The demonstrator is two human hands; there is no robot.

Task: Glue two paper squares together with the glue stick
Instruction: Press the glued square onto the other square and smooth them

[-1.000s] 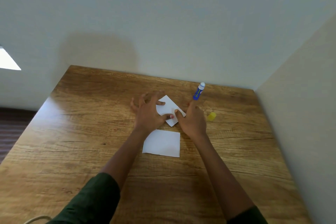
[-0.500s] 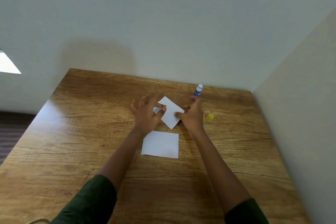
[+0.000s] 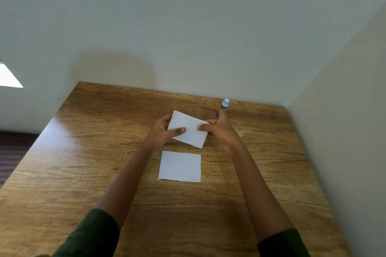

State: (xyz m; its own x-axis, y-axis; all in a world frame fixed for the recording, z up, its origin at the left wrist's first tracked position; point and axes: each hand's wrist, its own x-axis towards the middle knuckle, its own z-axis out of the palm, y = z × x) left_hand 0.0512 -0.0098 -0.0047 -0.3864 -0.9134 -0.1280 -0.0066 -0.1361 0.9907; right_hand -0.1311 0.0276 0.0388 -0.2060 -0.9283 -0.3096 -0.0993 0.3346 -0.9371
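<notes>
Above the brown wooden table (image 3: 83, 152), the left hand (image 3: 161, 129) and right hand (image 3: 221, 131) each pinch a side of one white paper square (image 3: 189, 129); the right also seems to hold the blue glue stick (image 3: 225, 104); its yellow cap (image 3: 239, 134) lies off nearby; the other white paper square (image 3: 180, 166) lies flat below, apart; joining and pressing look left to do; a second ago the held square sat lower, under spread left fingers.

Head camera looks forward-down, close over wooden table (image 3: 87, 169).
</notes>
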